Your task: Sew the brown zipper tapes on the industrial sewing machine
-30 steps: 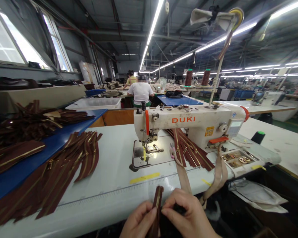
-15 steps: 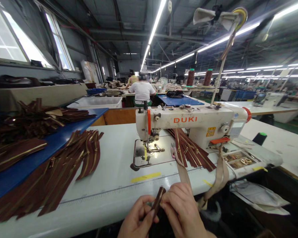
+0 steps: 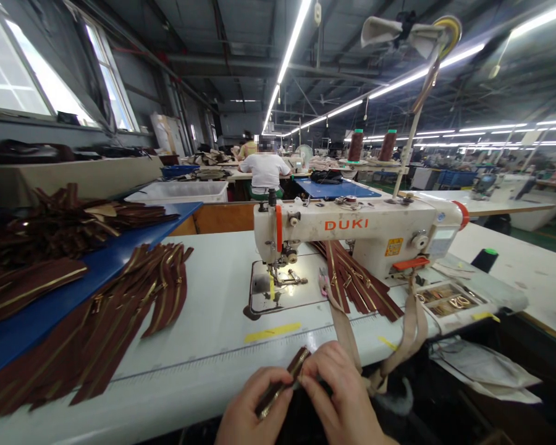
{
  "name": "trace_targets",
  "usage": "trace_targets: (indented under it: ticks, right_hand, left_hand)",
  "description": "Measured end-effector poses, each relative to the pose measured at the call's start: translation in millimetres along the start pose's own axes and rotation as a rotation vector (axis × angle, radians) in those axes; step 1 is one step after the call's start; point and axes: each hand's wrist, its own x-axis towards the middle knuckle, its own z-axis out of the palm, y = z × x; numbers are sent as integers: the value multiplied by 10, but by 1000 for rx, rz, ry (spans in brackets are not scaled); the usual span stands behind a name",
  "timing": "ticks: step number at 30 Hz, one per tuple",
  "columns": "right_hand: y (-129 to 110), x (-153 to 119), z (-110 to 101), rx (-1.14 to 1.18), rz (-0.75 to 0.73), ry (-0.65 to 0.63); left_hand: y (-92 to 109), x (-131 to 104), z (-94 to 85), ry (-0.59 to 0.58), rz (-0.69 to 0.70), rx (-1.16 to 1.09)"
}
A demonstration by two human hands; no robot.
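Pale green surfacing covers the worktable (image 3: pixel 217 290), which extends ahead of the grip and to both sides of it. Beyond the grip stands a white sewing machine (image 3: pixel 352 230), its needle end almost straight ahead. Left of the grip, a broad pile of brown zips (image 3: pixel 125 309) lies fanned lengthwise, presumably so that single strips lift off freely. Beyond and to the right of the grip, a smaller bundle of zips (image 3: pixel 361 285) sits partly beneath the machine's arm, probably to keep it separate from the pile. A beige strap (image 3: pixel 343 327) runs over the table's front edge, just beyond the right hand (image 3: pixel 343 395). Farther right, a compartmented tray (image 3: pixel 463 317) contains metal fittings (image 3: pixel 458 301), its walls apparently preventing scatter.

Condition of grip: the left hand (image 3: pixel 254 408) clasps one brown zip strip (image 3: pixel 299 361) between thumb and fingers; the right hand pinches it close by, the exact part obscured. The strip slants between both hands at the table's near edge, far end leaning right. Two-point support presumably steadies the narrow tape. Pink-handled snips (image 3: pixel 323 282) lie beyond the right hand, beside the bundle, seemingly for ready reach.
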Motion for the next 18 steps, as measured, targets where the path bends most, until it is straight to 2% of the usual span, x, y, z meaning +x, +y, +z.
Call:
trace_targets:
  ticks: [3,5,12,16,18]
  right_hand:
    - [-20,-29,39,-55,-148,-13]
    - [-12,-46,60,-90,-188,-23]
    - [-25,65,-15,-55,-51,-81]
    - [62,390,-200,-11,53,-98]
    - [201,639,-300,-150,95,-78]
  left_hand:
    - [-1,32,-17,-54,-55,-14]
    - [-10,39,-21,-77,-80,-1]
    - [-39,55,-50,-99,-116,87]
    - [-15,98,-126,-77,-127,64]
    - [18,104,-141,-62,-129,5]
